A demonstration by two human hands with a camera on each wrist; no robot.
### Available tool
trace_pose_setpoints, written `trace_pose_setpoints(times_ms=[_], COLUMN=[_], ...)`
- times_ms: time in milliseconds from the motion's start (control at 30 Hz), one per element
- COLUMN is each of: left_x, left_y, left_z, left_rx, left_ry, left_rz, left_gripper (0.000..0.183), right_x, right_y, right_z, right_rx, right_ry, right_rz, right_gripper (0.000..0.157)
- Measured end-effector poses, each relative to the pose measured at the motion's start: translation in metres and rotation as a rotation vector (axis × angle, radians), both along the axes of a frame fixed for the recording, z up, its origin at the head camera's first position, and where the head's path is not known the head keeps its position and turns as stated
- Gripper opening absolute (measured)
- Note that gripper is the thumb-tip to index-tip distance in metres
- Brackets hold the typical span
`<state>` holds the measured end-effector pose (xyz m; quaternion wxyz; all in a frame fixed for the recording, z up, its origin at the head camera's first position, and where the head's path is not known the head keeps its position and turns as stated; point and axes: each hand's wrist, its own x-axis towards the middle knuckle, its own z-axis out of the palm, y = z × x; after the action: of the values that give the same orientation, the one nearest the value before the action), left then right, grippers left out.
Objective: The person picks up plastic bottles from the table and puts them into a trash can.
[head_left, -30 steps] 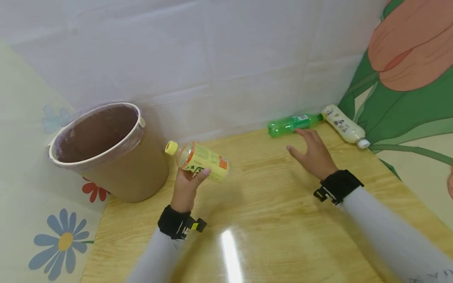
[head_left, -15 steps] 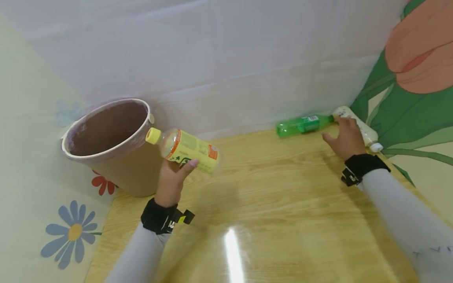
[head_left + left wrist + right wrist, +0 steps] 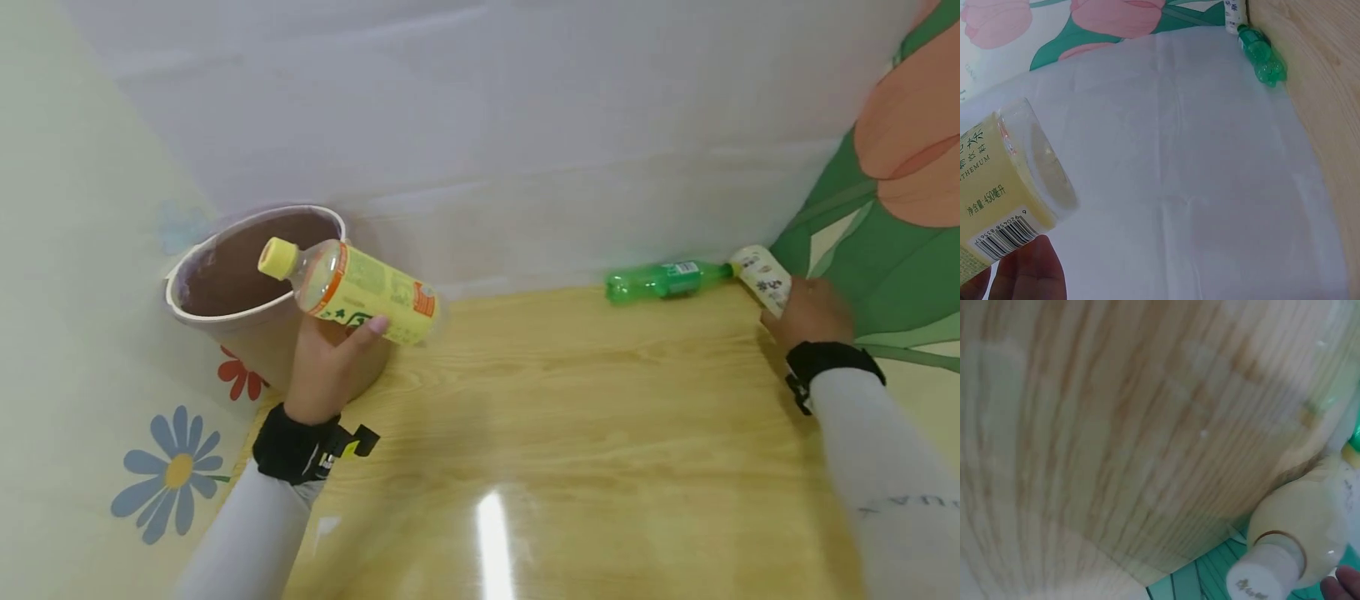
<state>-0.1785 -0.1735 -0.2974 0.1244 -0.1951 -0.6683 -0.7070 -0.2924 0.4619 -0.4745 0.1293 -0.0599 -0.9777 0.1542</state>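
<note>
My left hand (image 3: 326, 362) holds a clear plastic drink bottle (image 3: 375, 292) with a yellow label and yellow cap, tilted cap-up in front of the bin (image 3: 258, 329). In the left wrist view the bottle's base and barcode show above my fingertips (image 3: 1038, 269). At the far right corner of the table, my right hand (image 3: 813, 312) grips a white bottle (image 3: 765, 279) with a printed label; the hand hides its cap end in the head view. The right wrist view shows its white cap (image 3: 1263, 575), with fingertips at its side. A green bottle (image 3: 660, 281) lies with its neck against it.
The lined bin stands at the table's left back corner, its rim tilted toward me. White sheeting (image 3: 525, 142) rises behind the wooden table (image 3: 585, 442). Flower-patterned walls (image 3: 915, 192) stand at both sides.
My right hand has moved right, past the green bottle, onto the white bottle. My left hand has carried the yellow-labelled bottle left and up to the bin's front. The head view has shifted slightly.
</note>
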Motion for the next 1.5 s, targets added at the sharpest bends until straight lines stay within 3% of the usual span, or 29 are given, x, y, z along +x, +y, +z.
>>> trace_pose_setpoints(times_ms=[233,467,600,733,933,1200,1400,1500], left_x=[-0.007,-0.018,-0.023,-0.03,-0.042,-0.055,-0.069,-0.076], left_y=[-0.019,-0.038,-0.051,-0.067,-0.089,-0.118,-0.127,-0.131], left_z=[0.025,0.048,0.059,0.071,0.089,0.105,0.115,0.117], left_rx=[0.049,0.032,0.068,0.06,-0.029,-0.131,-0.267,-0.41], left_ry=[0.034,0.029,0.0,-0.025,-0.091,-0.254,-0.374,-0.423], left_rz=[0.043,0.072,0.078,0.117,0.181,0.177,0.189,0.218], left_gripper=[0.053,0.051,0.047,0.051,0.059,0.056,0.063,0.064], right_x=[0.011,0.007,0.01,0.015,0.013,0.005,0.01,0.014], right_y=[0.002,0.039,0.039,0.03,0.024,0.025,0.023,0.021], right_z=[0.009,-0.017,-0.022,-0.023,-0.017,-0.019,-0.009,-0.008], right_rx=[-0.008,0.013,0.029,-0.024,-0.058,-0.055,-0.05,-0.021], right_ry=[-0.002,0.02,0.05,0.014,-0.019,-0.04,-0.076,-0.074], right_rz=[-0.005,-0.004,-0.017,-0.021,0.002,0.05,-0.041,-0.086], right_gripper=[0.06,0.06,0.058,0.066,0.066,0.07,0.076,0.076])
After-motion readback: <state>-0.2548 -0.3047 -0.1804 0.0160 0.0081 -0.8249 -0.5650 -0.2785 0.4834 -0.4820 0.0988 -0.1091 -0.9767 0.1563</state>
